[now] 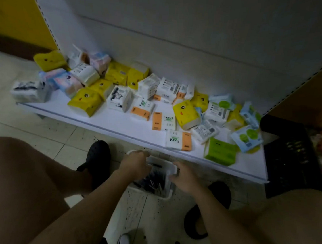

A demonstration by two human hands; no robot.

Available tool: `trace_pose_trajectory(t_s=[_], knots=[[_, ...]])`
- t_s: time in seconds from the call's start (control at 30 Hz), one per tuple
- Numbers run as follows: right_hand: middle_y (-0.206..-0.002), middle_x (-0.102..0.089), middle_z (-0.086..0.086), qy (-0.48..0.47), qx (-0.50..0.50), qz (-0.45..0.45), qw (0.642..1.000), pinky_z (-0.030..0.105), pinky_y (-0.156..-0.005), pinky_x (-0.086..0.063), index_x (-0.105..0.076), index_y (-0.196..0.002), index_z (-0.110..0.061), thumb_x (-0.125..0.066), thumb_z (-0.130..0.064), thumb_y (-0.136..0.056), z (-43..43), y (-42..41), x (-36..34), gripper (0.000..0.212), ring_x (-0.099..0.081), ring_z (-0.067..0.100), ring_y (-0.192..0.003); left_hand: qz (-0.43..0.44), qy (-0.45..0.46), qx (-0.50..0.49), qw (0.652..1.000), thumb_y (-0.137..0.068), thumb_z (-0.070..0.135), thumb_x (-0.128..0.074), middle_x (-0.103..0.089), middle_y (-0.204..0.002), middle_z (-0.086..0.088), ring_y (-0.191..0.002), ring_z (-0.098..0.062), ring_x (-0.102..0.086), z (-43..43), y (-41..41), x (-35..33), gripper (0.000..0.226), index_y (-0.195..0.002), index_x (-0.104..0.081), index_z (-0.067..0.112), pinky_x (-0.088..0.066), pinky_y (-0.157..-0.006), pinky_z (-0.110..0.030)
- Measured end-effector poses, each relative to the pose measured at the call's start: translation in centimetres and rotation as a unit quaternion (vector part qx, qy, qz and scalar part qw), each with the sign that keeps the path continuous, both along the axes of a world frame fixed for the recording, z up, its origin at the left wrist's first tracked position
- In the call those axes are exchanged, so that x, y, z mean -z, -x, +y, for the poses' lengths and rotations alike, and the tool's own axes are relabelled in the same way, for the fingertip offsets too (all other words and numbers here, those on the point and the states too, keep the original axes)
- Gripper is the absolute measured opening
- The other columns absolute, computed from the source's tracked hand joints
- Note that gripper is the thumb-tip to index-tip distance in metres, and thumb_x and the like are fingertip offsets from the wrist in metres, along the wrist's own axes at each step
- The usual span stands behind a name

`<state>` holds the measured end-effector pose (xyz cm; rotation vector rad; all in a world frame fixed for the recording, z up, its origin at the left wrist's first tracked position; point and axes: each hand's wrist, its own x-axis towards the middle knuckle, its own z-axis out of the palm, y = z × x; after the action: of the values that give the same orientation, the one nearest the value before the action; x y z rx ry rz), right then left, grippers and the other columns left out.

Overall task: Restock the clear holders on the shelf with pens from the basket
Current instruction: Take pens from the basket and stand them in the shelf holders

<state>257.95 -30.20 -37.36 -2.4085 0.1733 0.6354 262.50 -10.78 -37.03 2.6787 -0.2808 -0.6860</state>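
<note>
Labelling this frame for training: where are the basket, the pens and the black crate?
basket (166,194): head view, near right corner of its white rim.
pens (153,180): head view, middle of the dark bundle inside.
black crate (293,158): head view, its slotted side.

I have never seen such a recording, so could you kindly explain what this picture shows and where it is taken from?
No machine here: a person crouches, and a camera worn on the head looks down at their bare arms; that is the only view. On the floor stands a white basket of dark pens. The left hand reaches into it; whether it holds a pen is hidden. The right hand holds the basket's right rim. Beyond lies a low white shelf strewn with tissue packs, with a black crate to its right. No clear holders show.
</note>
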Motion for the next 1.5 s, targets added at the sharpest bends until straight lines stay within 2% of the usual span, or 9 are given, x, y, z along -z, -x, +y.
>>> trace_pose_trajectory(t_s=[0.1,0.37,0.57,0.67,0.83,1.07,1.2,1.33,1.5], knots=[[-0.120,-0.062,0.009,0.004,0.001,0.053,0.999,0.031,-0.083,-0.052,-0.048,-0.136,-0.015,-0.063,-0.025,-0.091,0.0,0.4,1.8,0.049,-0.061,0.021,-0.102,0.058,0.017,-0.036,0.998,-0.091,0.038,-0.057,-0.050,-0.139,-0.007,-0.124,-0.025,-0.050,0.1,-0.3,1.9,0.052,-0.138,-0.048,0.017,-0.045,-0.101,-0.036],[-0.131,-0.055,0.009,-0.025,-0.025,0.121,0.992,0.022,-0.079,-0.039,-0.045,-0.140,-0.013,-0.057,-0.021,-0.095,0.1,-1.3,5.3,0.047,-0.054,0.021,-0.112,0.185,0.054,-0.140,0.971,-0.094,0.019,-0.055,-0.062,-0.118,-0.018,-0.104,-0.026,-0.057,-0.3,-1.8,7.3,0.036,-0.123,-0.054,-0.003,-0.047,-0.093,-0.036],[-0.114,-0.059,0.009,-0.040,0.054,0.168,0.984,0.035,-0.086,-0.052,-0.057,-0.126,-0.008,-0.058,-0.017,-0.091,-0.8,-3.6,8.4,0.036,-0.060,0.023,-0.099,0.255,0.126,-0.238,0.929,-0.092,0.009,-0.058,-0.062,-0.110,-0.017,-0.107,-0.030,-0.056,-1.2,-1.7,12.5,0.016,-0.105,-0.061,0.000,-0.046,-0.091,-0.033],[-0.108,-0.062,0.015,-0.041,0.049,0.178,0.982,0.041,-0.087,-0.053,-0.061,-0.113,-0.005,-0.052,-0.017,-0.093,-0.3,-4.3,9.8,0.025,-0.061,0.032,-0.099,0.288,0.184,-0.313,0.886,-0.092,0.007,-0.057,-0.060,-0.113,-0.016,-0.108,-0.029,-0.055,-1.8,-1.5,14.5,0.023,-0.114,-0.059,-0.001,-0.047,-0.098,-0.041],[-0.119,-0.058,0.017,-0.055,0.028,0.220,0.973,0.030,-0.086,-0.045,-0.055,-0.126,-0.003,-0.052,-0.014,-0.098,1.4,-4.1,13.4,0.030,-0.056,0.031,-0.111,0.346,0.257,-0.494,0.755,-0.094,0.009,-0.056,-0.053,-0.089,-0.005,-0.082,-0.019,-0.050,-1.9,-1.9,15.9,0.003,-0.091,-0.055,0.007,-0.042,-0.069,-0.028],[-0.089,-0.054,0.009,-0.039,0.013,0.279,0.960,0.034,-0.093,-0.041,-0.057,-0.098,-0.010,-0.049,-0.014,-0.098,2.7,-3.8,16.7,0.008,-0.056,0.032,-0.104,0.378,0.321,-0.595,0.633,-0.090,0.000,-0.053,-0.052,-0.085,-0.006,-0.078,-0.017,-0.049,-1.5,-2.3,18.1,0.015,-0.079,-0.051,0.010,-0.045,-0.073,-0.027],[-0.113,-0.060,0.021,-0.023,0.018,0.276,0.961,0.038,-0.091,-0.046,-0.059,-0.115,0.001,-0.050,-0.016,-0.098,2.6,-3.6,16.8,0.026,-0.055,0.025,-0.094,0.386,0.345,-0.599,0.611,-0.091,0.003,-0.054,-0.056,-0.098,-0.008,-0.093,-0.022,-0.053,-1.0,-2.2,19.6,0.010,-0.086,-0.053,0.011,-0.047,-0.083,-0.030],[-0.119,-0.058,0.023,-0.036,0.051,0.293,0.954,0.043,-0.101,-0.046,-0.059,-0.118,0.001,-0.052,-0.017,-0.098,2.4,-3.4,16.7,0.028,-0.056,0.035,-0.109,0.400,0.363,-0.585,0.605,-0.089,0.003,-0.057,-0.057,-0.112,-0.012,-0.109,-0.027,-0.053,-0.7,-2.3,19.9,0.011,-0.099,-0.057,0.008,-0.046,-0.092,-0.031],[-0.094,-0.054,0.006,-0.037,0.021,0.280,0.959,0.025,-0.067,-0.039,-0.059,-0.102,-0.008,-0.048,-0.016,-0.097,2.5,-3.6,16.9,0.015,-0.050,0.017,-0.079,0.404,0.349,-0.570,0.625,-0.087,0.000,-0.057,-0.056,-0.099,-0.007,-0.104,-0.024,-0.050,-0.8,-2.5,20.1,0.011,-0.092,-0.057,0.010,-0.042,-0.100,-0.035]])
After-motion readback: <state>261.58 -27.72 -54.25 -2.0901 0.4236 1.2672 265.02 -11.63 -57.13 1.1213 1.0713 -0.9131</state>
